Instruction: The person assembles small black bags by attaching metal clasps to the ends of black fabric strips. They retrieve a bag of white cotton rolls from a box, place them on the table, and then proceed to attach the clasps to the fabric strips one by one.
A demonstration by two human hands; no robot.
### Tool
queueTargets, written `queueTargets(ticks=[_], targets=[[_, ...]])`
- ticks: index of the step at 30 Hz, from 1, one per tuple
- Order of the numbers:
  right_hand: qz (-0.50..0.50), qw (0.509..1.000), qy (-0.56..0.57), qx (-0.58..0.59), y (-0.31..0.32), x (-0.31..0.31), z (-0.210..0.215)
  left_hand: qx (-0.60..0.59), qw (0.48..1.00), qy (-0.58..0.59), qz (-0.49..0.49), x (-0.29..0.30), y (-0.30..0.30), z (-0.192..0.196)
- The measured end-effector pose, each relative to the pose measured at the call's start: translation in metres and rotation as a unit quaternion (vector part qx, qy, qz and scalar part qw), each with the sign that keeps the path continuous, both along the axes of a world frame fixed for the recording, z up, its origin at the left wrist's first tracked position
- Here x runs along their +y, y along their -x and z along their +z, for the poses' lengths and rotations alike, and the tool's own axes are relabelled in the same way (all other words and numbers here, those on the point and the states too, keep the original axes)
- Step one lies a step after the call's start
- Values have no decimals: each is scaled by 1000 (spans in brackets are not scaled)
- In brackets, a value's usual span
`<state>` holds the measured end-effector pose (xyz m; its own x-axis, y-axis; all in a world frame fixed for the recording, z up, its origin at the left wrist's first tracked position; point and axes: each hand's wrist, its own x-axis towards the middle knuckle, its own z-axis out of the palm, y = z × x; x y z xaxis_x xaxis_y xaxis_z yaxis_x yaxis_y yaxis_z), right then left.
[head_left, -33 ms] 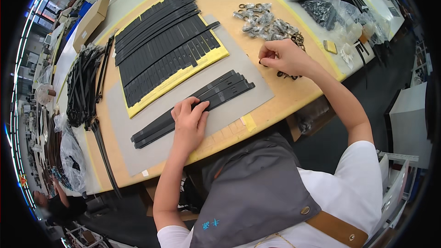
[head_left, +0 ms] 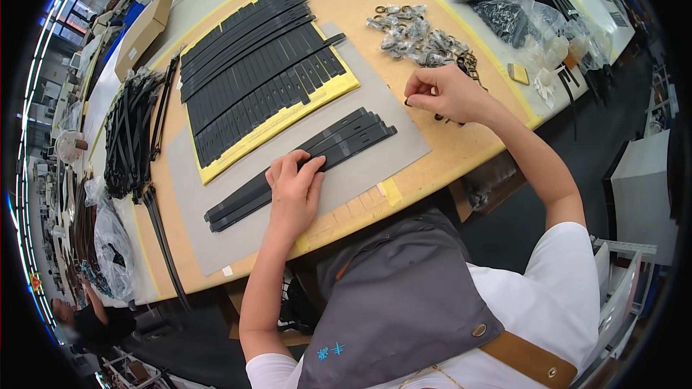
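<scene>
A few long black straps (head_left: 346, 137) lie side by side, slanting across a grey mat (head_left: 375, 173) in front of me. My left hand (head_left: 294, 191) rests on the middle of them, its fingertips curled onto the top strap. My right hand (head_left: 447, 94) is at the mat's far right corner, with finger and thumb pinched on a small dark ring (head_left: 408, 101). Just beyond that hand lies a heap of metal buckles and rings (head_left: 418, 34).
A yellow board (head_left: 346, 88) carries rows of black straps. A thick bundle of straps (head_left: 130, 137) lies at the left edge, with a cardboard box (head_left: 144, 29) beyond it. Plastic bags of hardware (head_left: 519, 14) sit far right. Another person (head_left: 83, 320) is at the lower left.
</scene>
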<state>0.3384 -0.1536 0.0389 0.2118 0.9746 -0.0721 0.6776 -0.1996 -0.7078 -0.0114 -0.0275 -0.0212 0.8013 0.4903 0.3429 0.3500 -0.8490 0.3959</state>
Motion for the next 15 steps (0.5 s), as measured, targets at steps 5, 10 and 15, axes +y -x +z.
queueTargets(ticks=[5,10,15], targets=[[75,993,-34,-82,25,-19,-24,3,999,-7,32,11,4,-3],[0,998,-63,-11,18,-20,-15,8,1000,-7,12,8,1,7],[62,997,-27,-28,26,-25,-15,18,999,29,-22,5,-31,18]])
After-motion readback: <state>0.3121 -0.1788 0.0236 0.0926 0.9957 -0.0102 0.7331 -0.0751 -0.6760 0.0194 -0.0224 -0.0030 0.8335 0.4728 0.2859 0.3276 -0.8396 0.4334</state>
